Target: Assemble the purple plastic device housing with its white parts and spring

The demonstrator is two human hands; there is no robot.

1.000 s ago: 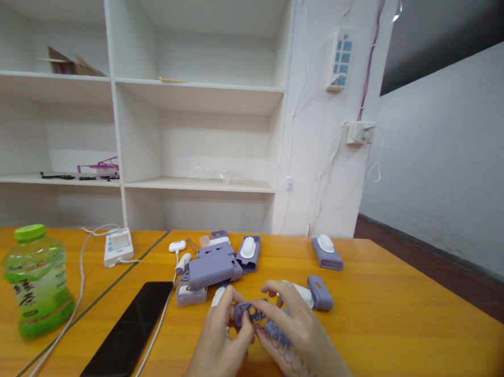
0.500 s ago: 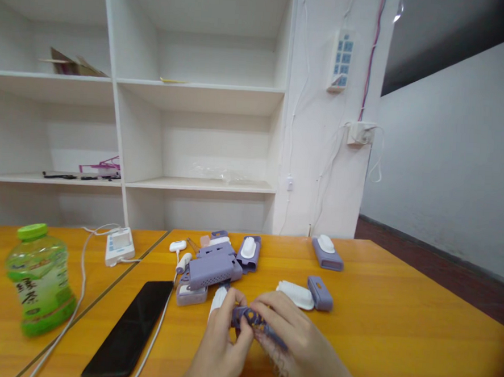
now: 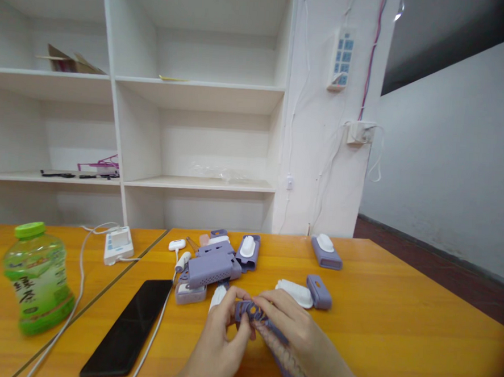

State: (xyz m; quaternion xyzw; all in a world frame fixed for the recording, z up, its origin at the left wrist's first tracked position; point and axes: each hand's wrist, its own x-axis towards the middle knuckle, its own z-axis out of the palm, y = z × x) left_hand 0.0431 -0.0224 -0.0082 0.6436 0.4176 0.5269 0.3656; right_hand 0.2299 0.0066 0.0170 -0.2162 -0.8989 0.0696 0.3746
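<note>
Both my hands meet low at the centre of the orange table (image 3: 397, 334) and grip one long purple perforated part (image 3: 268, 334). My left hand (image 3: 221, 346) pinches its upper end, where round holes show. My right hand (image 3: 302, 345) holds it from the right side, and the part's lower end runs down under that hand toward the bottom edge. Just beyond my fingers lie a white ridged piece (image 3: 294, 292) and a small purple block (image 3: 319, 291). A white piece (image 3: 218, 296) lies partly hidden behind my left thumb.
A pile of purple and white parts (image 3: 210, 268) sits behind my hands, with another purple-and-white unit (image 3: 325, 252) at the back right. A black phone (image 3: 130, 328) on a white cable, a power strip (image 3: 118, 243) and a green bottle (image 3: 37, 280) lie left. White shelves stand behind.
My right hand has drawn back off the white ridged piece and purple block, uncovering them. The purple part has turned slightly in my fingers.
</note>
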